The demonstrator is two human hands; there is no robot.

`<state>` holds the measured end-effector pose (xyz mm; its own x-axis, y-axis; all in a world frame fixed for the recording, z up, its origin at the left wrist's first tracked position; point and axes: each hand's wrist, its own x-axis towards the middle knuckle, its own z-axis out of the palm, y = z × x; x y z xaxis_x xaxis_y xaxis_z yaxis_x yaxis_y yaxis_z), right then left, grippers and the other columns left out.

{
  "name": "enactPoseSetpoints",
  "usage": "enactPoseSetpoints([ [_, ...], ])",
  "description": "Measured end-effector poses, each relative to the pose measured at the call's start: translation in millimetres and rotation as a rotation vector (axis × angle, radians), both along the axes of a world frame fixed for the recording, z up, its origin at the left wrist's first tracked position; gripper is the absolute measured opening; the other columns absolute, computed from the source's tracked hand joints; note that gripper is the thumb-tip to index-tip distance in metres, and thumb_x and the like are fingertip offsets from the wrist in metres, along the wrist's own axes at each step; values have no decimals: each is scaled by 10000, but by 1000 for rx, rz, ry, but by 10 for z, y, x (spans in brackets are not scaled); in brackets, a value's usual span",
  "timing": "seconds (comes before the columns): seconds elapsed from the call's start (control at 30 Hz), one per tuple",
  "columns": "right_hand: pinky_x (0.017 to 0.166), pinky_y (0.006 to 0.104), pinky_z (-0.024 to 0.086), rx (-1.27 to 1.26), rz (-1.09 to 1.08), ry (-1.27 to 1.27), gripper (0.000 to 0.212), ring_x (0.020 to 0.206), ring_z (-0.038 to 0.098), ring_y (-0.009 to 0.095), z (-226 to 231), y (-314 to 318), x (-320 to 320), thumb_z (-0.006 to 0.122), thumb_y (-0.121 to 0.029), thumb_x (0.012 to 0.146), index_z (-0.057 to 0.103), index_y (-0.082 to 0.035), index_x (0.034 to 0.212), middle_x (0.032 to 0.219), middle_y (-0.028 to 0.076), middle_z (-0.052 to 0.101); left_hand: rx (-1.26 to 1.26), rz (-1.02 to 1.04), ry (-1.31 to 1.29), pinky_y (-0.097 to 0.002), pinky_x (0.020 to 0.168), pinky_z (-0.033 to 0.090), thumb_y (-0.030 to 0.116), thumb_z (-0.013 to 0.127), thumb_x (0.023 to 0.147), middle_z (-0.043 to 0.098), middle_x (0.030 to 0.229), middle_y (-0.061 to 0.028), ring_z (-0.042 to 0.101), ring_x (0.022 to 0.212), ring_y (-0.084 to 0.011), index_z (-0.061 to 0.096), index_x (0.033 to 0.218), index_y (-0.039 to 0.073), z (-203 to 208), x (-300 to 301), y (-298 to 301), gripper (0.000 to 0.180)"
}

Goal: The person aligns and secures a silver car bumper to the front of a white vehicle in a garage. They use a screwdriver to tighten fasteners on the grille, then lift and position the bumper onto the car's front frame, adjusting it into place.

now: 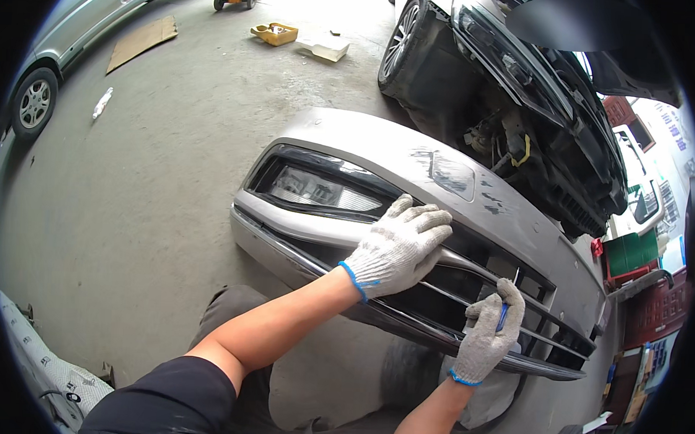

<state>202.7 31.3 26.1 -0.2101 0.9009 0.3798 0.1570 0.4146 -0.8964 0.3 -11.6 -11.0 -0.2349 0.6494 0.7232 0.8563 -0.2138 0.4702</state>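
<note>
Sleeve [165,398] | left hand [400,249] spread on bumper [316,128] | right hand [490,337] gripping half-hidden tool [502,317], perhaps screwdriver | car [513,66], cardboard [143,44] beyond

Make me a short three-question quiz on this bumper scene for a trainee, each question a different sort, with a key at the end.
1. True or false: the right hand holds a blue-handled tool.
2. Multiple choice: what is the left hand resting on?
A. a car wheel
B. the detached bumper
C. a yellow tray
3. Fill in the blank: the knit gloves have ____ edging at the wrists.

Key: 1. True; 2. B; 3. blue.
</note>
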Motion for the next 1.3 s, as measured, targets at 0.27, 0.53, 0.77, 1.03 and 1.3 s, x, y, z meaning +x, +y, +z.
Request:
enactPoseSetpoints([
  [0.27, 611, 205, 488, -14, 0, -19, 256, 693, 564, 66, 20, -30, -53, 584, -69, 1015, 618, -12, 1263, 932, 26, 602, -145, 438, -181, -434, 1006, 529, 177, 653, 907, 719, 1214, -89, 664, 1098, -363, 742, 1102, 76, -176, -397, -17, 237],
  [0.53, 640, 236, 536, 9, -14, -29, 260, 712, 586, 75, 15, -29, -62, 613, -52, 1001, 632, -3, 1256, 946, 48, 632, -474, 684, -203, -547, 1158, 356, 312, 569, 957, 639, 1384, -171, 569, 1326, -326, 670, 1305, 62, -511, -917, 3, 440],
  [0.77, 610, 229, 511, 130, -36, -99, 251, 666, 595, 71, -22, -13, -115, 644, -45, 988, 643, 7, 1233, 799, 31, 640, -502, 657, -115, -547, 1167, 355, 294, 543, 975, 637, 1361, -232, 575, 1310, -371, 658, 1295, 1, -372, -791, 0, 449],
  [1.03, 590, 230, 490, 169, -50, -161, 238, 649, 594, 67, -11, -7, -114, 641, -35, 986, 645, 19, 1217, 759, 30, 635, -324, 565, 69, -533, 1160, 370, 353, 662, 933, 666, 1304, -247, 606, 1274, -367, 678, 1229, -34, -233, -380, 95, 487],
  [1.3, 579, 234, 497, 114, -87, -197, 268, 632, 588, 71, 28, -83, -190, 640, -41, 981, 643, 20, 1242, 768, 36, 640, -59, 538, -133, -466, 833, 517, 232, 827, 771, 672, 929, -113, 635, 926, -344, 735, 912, 81, -171, -393, 90, 226],
])
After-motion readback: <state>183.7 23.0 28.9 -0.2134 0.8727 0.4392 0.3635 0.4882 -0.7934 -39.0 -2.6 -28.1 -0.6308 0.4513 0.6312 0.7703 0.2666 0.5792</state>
